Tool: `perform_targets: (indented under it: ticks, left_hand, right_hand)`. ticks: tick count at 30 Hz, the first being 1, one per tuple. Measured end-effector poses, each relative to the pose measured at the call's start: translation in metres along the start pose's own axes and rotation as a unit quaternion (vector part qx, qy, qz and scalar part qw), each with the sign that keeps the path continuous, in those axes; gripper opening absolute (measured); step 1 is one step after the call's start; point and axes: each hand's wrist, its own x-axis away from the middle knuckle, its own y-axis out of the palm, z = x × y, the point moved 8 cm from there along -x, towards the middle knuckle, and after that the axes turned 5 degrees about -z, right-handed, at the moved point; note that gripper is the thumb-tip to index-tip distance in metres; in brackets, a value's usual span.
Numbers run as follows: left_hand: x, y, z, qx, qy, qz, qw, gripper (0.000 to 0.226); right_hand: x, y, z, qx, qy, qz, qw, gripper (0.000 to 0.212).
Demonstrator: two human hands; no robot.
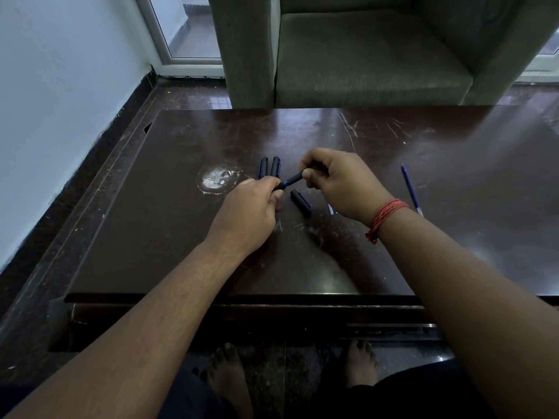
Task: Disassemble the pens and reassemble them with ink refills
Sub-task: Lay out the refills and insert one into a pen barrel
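Both hands' fingers pinch one pen (291, 179): left hand (252, 207), right hand (341, 182). Three caps (301, 203) lie on surface (151, 237); one refill (410, 189).

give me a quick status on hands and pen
Left hand and right hand both grip one pen above the table. Loose cap below it, refill lying right. Nothing in the way.

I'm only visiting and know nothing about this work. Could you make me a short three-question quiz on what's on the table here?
1. True or false: both hands grip the same pen.
2. How many pen caps lie side by side beyond the left hand?
3. The loose refill lies: A) left of both hands, B) right of the right hand, C) on the armchair.

Key: 1 true; 2 two; 3 B.
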Motion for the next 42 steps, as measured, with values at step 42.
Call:
perform_targets:
  ticks: [42]
  left_hand:
    - [0.003, -0.003, 0.005, 0.022, 0.011, 0.002, 1.0, 0.017]
  right_hand:
    - [0.002, 0.005, 0.002, -0.112, 0.003, -0.05, 0.992, 0.01]
